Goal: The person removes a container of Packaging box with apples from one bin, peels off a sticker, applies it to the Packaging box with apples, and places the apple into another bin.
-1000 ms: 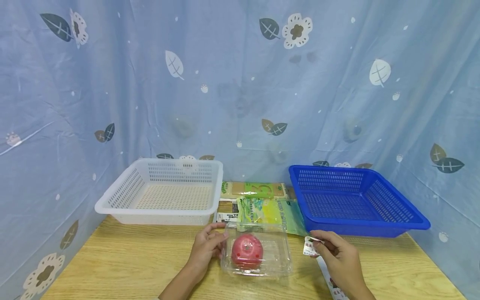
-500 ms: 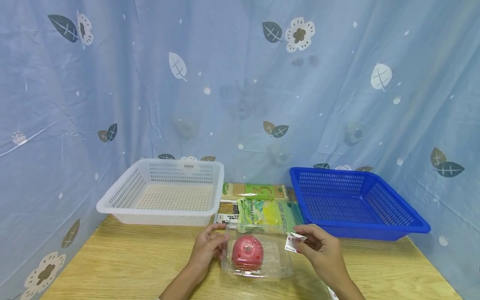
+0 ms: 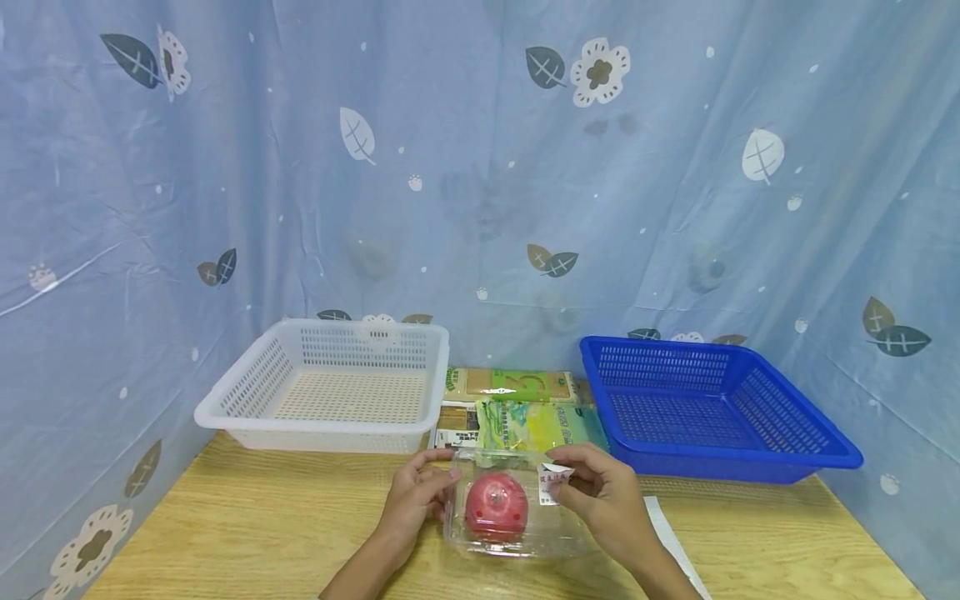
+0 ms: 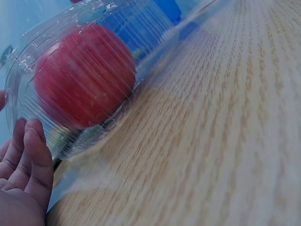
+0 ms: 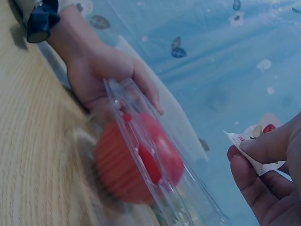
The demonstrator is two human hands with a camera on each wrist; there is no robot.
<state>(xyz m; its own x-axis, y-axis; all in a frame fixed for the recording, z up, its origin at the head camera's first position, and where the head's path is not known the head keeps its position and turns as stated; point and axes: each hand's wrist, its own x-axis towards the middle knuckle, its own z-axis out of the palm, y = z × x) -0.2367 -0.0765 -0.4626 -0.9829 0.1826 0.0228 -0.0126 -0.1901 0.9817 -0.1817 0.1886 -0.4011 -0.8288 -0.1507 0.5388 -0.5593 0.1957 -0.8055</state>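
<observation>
A clear plastic clamshell box (image 3: 551, 529), its lid down, lies on the wooden table with a round, tomato-like red fruit (image 3: 497, 507) in its left half. My left hand (image 3: 414, 493) grips the box's left edge, thumb on top and fingers against the side wall; these fingertips (image 4: 34, 134) show in the left wrist view. Between thumb and fingers my right hand (image 3: 603, 497) pinches a small printed paper label (image 3: 552, 482). The label, its top edge folded over, overlaps the lid right of the fruit in the head view. In the right wrist view the label (image 5: 258, 136) has a colourful picture.
A white basket (image 3: 322, 425) stands back left, a blue basket (image 3: 735, 462) back right. Between them lie a green-and-yellow bag (image 3: 536, 425), a long flat packet (image 3: 480, 383) and a white-and-brown packet (image 3: 457, 417). A white strip (image 3: 671, 537) lies beside my right forearm. A blue curtain (image 3: 480, 167) hangs behind.
My right hand has moved left with the label, from beside the box to over its lid. More of the white strip shows. Left hand, box and fruit keep their places.
</observation>
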